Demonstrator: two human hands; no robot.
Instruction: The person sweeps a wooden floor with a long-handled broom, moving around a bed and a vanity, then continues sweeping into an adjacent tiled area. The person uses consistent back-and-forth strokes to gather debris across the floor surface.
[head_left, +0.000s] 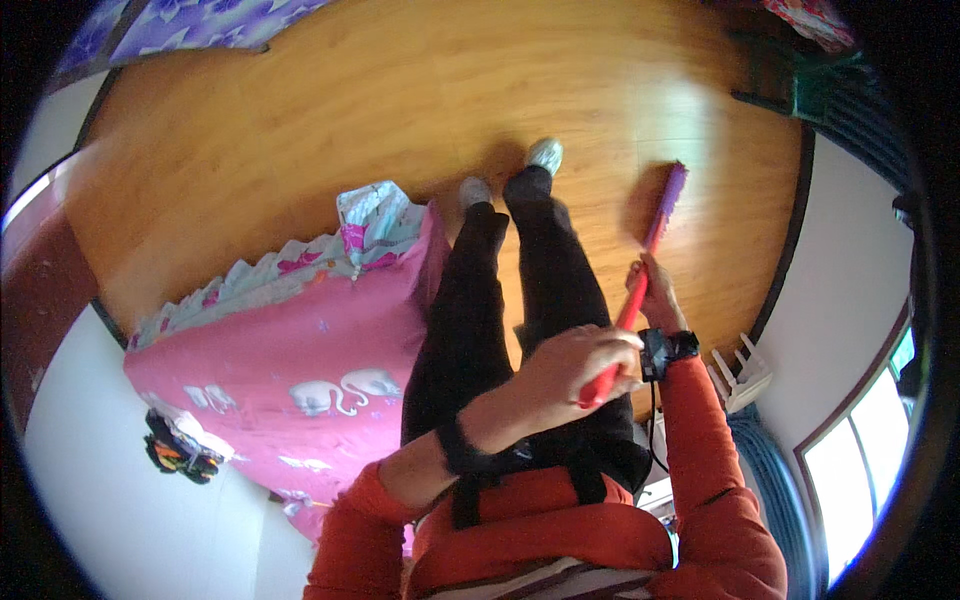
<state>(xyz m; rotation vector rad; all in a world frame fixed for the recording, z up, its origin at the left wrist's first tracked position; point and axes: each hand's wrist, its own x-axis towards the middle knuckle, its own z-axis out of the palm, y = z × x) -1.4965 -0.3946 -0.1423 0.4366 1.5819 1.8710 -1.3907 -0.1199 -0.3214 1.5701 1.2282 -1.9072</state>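
A brush (673, 191) with a red handle and a purple bristled head points away from me, over the wooden floor to the right of my feet. My left hand (581, 360) is wrapped around the end of the red handle, close to my body. Farther along, my right hand (657, 289) grips the same handle nearer the bristles. A shadow falls on the floor to the left of the head; whether the bristles touch the boards I cannot tell. Both wrists wear dark bands, and a small black device with a cable sits at the right one.
A bed with a pink swan-patterned cover (315, 337) stands close by my left leg. White small stool (742, 379), blue curtain (772, 457) and window (847, 457) are to the right. Dark furniture (765, 75) stands far right; purple patterned fabric (210, 26) lies far left.
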